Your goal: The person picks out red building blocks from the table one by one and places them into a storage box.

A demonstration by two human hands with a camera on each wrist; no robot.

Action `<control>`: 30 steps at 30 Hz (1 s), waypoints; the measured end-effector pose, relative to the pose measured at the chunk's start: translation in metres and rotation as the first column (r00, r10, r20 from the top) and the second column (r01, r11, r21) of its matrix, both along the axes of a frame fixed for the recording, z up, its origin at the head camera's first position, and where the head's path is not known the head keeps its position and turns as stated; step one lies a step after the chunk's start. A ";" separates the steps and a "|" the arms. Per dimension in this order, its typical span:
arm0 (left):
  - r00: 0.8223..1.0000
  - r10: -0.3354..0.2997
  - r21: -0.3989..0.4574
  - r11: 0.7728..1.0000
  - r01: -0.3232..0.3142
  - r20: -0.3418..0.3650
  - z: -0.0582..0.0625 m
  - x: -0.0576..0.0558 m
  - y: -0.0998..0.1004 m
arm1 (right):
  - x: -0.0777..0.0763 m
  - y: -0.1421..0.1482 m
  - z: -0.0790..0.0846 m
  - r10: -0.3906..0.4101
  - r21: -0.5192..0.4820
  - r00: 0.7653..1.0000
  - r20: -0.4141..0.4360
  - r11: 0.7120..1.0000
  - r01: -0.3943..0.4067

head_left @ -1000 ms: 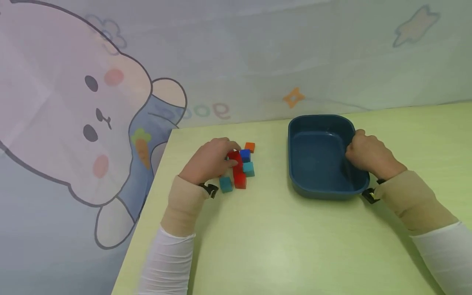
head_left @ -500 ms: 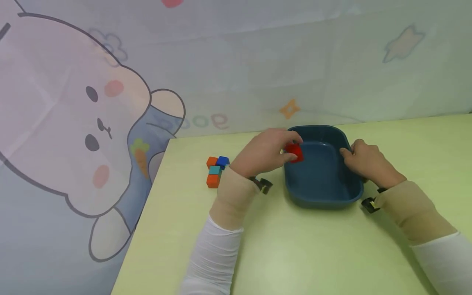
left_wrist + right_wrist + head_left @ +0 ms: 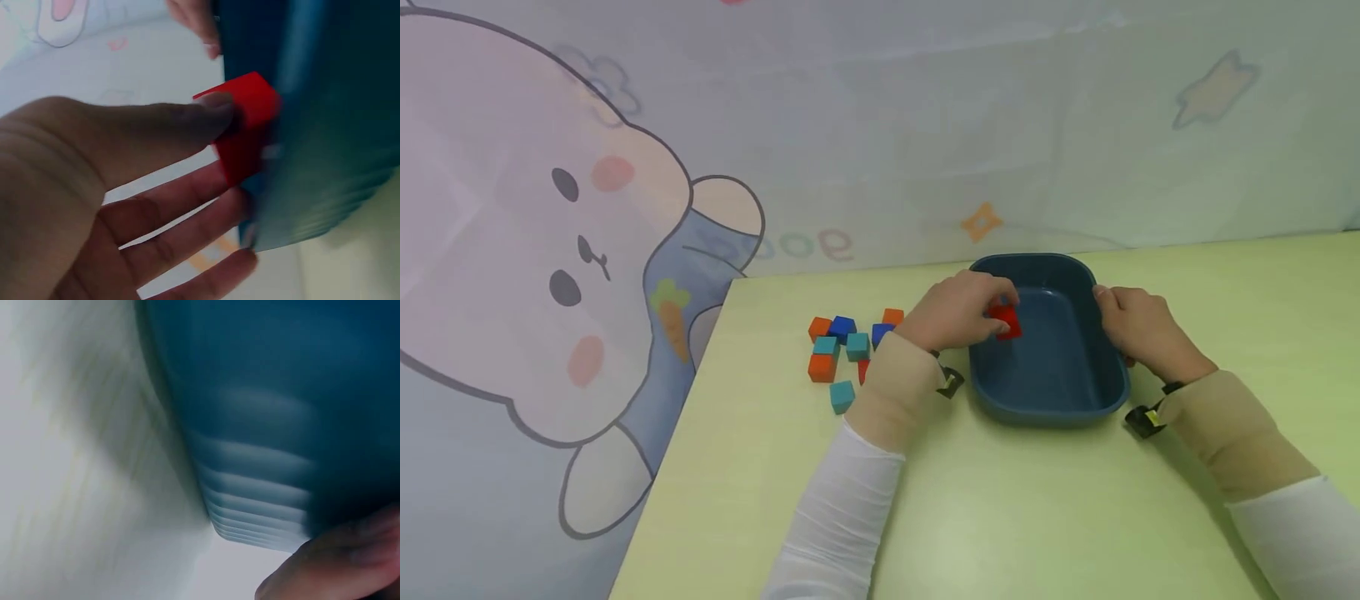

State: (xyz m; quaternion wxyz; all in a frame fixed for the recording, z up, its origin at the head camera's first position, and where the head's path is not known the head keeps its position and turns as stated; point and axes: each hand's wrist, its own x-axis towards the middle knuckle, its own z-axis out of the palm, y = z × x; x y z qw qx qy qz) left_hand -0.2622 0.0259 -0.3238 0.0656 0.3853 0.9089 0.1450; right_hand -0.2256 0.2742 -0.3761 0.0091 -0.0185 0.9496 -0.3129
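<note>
A red cube (image 3: 1007, 322) is pinched between the thumb and fingers of my left hand (image 3: 958, 310). Hand and cube are over the left side of a dark blue plastic basin (image 3: 1047, 415). In the left wrist view the red block (image 3: 250, 112) appears close to the basin wall (image 3: 331, 144); whether they touch I cannot tell. My right hand (image 3: 1150, 332) grips the basin's right rim, thumb on top. The right wrist view has those fingers (image 3: 337, 569) beside the ribbed outer wall (image 3: 256, 481). The basin's visible floor holds no cubes.
Left of the basin lie several small cubes on the pale yellow table (image 3: 1000, 517): orange (image 3: 822, 367), dark blue (image 3: 842, 328), teal (image 3: 842, 397) and red (image 3: 862, 371). My left forearm partly covers the group. A printed cloth (image 3: 865, 125) hangs behind the table.
My left hand has picked the red cube from the pile and carried it right to the basin, shifting only slightly in the last half second. The right hand keeps to the rim; the view shifted a little.
</note>
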 end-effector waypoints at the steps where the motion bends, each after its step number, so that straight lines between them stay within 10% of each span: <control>1: 1.000 0.004 0.004 1.000 -0.004 -0.012 -0.002 -0.002 0.000 | 0.000 0.000 0.001 -0.002 0.003 1.000 -0.002 1.000 0.002; 10: 0.989 0.056 -0.036 0.997 -0.062 -0.140 -0.020 -0.010 0.007 | -0.002 0.000 0.003 0.008 0.068 0.999 -0.041 0.998 -0.005; 30: 0.993 0.100 -0.071 0.992 -0.105 -0.063 -0.034 -0.012 0.011 | 0.001 -0.003 0.002 0.025 0.051 0.999 -0.032 0.998 -0.023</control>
